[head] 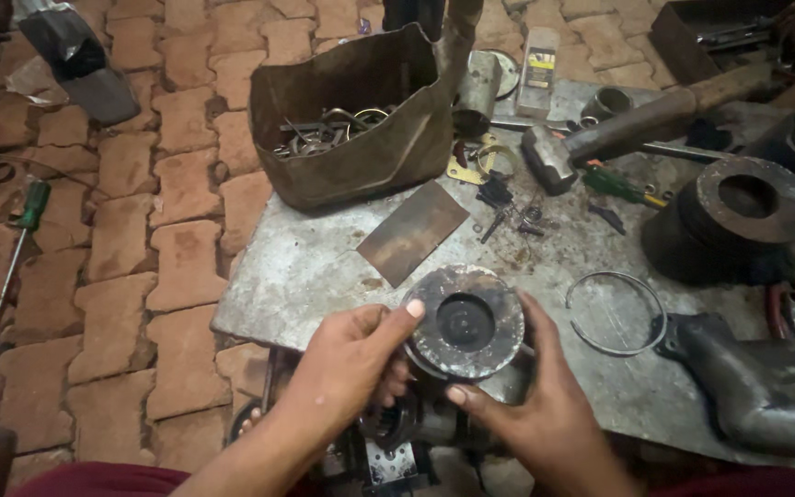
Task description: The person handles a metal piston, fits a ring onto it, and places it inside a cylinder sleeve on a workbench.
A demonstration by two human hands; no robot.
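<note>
— Gripping that round metal part from both sides?
— Yes: left hand at nine o'clock, thumb curled over the rim; right hand at five, fingers closed beneath — probably steadying it over the table edge.
— Around it?
— Wire ring at three, flat plate at eleven, hammer beyond.

A round, dark metal piston, grimy and scuffed, is held up over the near edge of the desk, its flat crown tilted toward the camera. The crown has a pale, worn outer ring and a shallow round recess, darker, at its middle. Its lower body is mostly hidden. The left hand and the right hand clasp it from both sides, thumbs on the rim.
</note>
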